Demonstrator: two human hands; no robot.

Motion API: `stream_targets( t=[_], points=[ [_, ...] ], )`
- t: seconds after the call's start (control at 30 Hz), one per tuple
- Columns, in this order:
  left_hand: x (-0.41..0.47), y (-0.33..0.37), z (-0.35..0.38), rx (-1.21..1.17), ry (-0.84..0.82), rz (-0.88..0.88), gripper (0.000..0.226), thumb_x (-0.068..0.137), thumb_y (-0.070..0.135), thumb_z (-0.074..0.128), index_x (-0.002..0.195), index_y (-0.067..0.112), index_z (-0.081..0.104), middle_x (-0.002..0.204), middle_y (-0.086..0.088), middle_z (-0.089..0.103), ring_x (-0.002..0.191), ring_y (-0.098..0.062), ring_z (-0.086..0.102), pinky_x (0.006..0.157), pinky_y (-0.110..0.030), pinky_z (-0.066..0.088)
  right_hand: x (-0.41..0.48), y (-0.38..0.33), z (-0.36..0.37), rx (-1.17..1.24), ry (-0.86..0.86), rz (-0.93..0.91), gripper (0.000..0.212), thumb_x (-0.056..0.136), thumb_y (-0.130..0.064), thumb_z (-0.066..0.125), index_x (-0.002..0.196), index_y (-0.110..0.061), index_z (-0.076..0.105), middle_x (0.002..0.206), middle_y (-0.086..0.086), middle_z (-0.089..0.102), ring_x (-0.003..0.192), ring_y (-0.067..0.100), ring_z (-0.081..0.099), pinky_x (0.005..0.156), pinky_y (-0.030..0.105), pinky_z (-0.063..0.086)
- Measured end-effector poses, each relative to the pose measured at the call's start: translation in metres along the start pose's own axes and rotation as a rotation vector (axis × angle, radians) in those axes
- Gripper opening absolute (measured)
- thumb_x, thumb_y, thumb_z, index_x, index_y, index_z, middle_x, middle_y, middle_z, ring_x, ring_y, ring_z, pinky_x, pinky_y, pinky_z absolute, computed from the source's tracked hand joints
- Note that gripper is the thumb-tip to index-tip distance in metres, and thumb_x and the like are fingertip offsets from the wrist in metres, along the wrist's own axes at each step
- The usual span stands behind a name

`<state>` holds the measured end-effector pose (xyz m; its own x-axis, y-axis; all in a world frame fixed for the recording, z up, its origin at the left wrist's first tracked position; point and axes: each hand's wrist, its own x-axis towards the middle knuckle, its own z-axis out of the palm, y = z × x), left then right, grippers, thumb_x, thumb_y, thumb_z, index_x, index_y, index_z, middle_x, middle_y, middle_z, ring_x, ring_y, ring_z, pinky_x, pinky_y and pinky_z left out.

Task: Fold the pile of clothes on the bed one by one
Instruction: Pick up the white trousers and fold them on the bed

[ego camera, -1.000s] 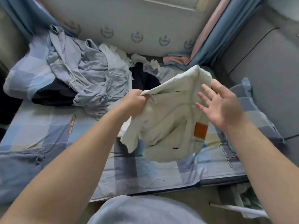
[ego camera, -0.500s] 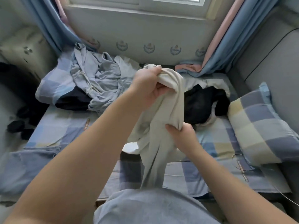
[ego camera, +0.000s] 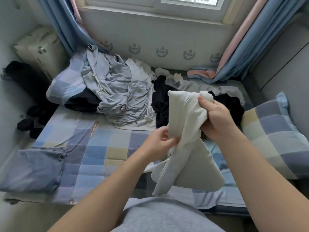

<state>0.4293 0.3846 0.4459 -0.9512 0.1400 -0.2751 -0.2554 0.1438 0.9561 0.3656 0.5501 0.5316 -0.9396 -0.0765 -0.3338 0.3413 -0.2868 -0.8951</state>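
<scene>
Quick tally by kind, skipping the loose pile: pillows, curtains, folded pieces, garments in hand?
Checked pillows: 2
Blue curtains: 2
Folded blue garment: 1
Held cream garment: 1
Total: 6
</scene>
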Motion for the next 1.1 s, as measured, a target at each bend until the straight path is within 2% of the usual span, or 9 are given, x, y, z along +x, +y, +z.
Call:
stream_targets(
  t=[0.07,0.13,0.27,0.53,0.63,0.73,0.87,1.0,1.1],
  points=[
    [0.002,-0.009,0.004,-0.013,-0.004,0.019,0.048,0.079,0.052,0.067,0.109,0.014,0.067,0.100,-0.005,0.075,0.090,-0.030,0.068,0.087,-0.057,0.052,0.003,-0.002,-0.013,0.052,0.006,0.006,0.034,0.100,-0.017,0.056,0.127,0.005,0.061,0.122,0.022,0.067,0.110,0.033,0.068,0.086,0.039,0.059],
    [0.002,0.000,0.003,-0.089,0.097,0.068,0.048,0.086,0.046,0.062,0.092,0.000,0.053,0.080,-0.013,0.060,0.071,-0.027,0.054,0.068,-0.046,0.045,0.006,-0.005,-0.026,0.086,0.020,-0.020,0.032,0.100,-0.015,0.054,0.125,0.003,0.059,0.113,0.015,0.069,0.101,0.027,0.069,0.087,0.036,0.056],
    [0.008,0.040,-0.013,-0.231,0.283,0.057,0.030,0.094,0.036,0.058,0.071,0.018,0.052,0.068,-0.003,0.042,0.060,-0.014,0.039,0.056,-0.032,0.032,-0.001,0.002,-0.054,-0.172,0.175,-0.091,0.056,0.097,-0.025,0.061,0.149,-0.020,0.038,0.132,-0.002,0.055,0.120,0.014,0.053,0.103,0.042,0.041],
    [0.011,0.072,0.003,-0.520,0.151,-0.013,0.023,0.106,0.017,0.048,0.092,0.005,0.062,0.076,-0.012,0.061,0.065,-0.021,0.058,0.060,-0.033,0.049,-0.057,0.100,-0.021,-0.557,-0.348,0.166,0.035,0.084,-0.042,0.071,0.117,-0.042,0.059,0.109,-0.018,0.071,0.103,0.002,0.065,0.092,0.030,0.052],
    [0.018,0.085,-0.007,-0.628,0.122,0.015,0.020,0.107,0.009,0.043,0.114,-0.002,0.059,0.079,-0.012,0.066,0.064,-0.020,0.064,0.058,-0.030,0.055,-0.059,0.113,-0.017,-0.577,-0.227,0.163,0.011,0.093,-0.035,0.070,0.102,-0.038,0.065,0.106,-0.013,0.072,0.103,0.007,0.065,0.092,0.031,0.052],
    [0.028,0.082,-0.022,-0.704,0.283,-0.024,0.018,0.105,-0.001,0.041,0.105,0.002,0.059,0.077,-0.007,0.069,0.066,-0.016,0.068,0.062,-0.029,0.058,-0.048,0.101,-0.026,-0.505,-0.138,0.112,0.005,0.097,-0.023,0.066,0.096,-0.022,0.071,0.090,-0.008,0.076,0.088,0.012,0.070,0.076,0.027,0.055],
    [0.036,0.043,-0.044,-0.398,0.571,-0.164,0.017,0.096,-0.001,0.056,0.105,0.013,0.054,0.105,-0.008,0.063,0.092,-0.019,0.061,0.090,-0.040,0.054,-0.037,0.056,-0.045,-0.646,-0.007,-0.195,0.008,0.096,-0.013,0.065,0.088,-0.013,0.068,0.072,-0.005,0.064,0.066,0.007,0.056,0.061,0.028,0.046],
    [0.018,0.010,-0.025,0.181,0.154,0.011,0.074,0.078,0.019,0.082,0.140,0.039,0.048,0.148,0.004,0.043,0.133,-0.013,0.044,0.110,-0.036,0.040,-0.042,-0.004,-0.042,-0.819,-0.190,-0.390,0.017,0.096,-0.007,0.063,0.085,-0.018,0.070,0.071,-0.008,0.063,0.065,0.005,0.055,0.060,0.020,0.045],
    [0.013,0.014,0.013,0.204,-0.143,0.100,0.040,0.085,0.026,0.080,0.111,0.048,0.058,0.117,0.018,0.060,0.107,0.013,0.055,0.092,-0.013,0.045,-0.044,-0.038,-0.033,-0.886,-0.292,-0.479,0.010,0.096,-0.007,0.065,0.088,-0.012,0.069,0.074,0.001,0.063,0.068,0.008,0.055,0.062,0.021,0.045]
  ],
)
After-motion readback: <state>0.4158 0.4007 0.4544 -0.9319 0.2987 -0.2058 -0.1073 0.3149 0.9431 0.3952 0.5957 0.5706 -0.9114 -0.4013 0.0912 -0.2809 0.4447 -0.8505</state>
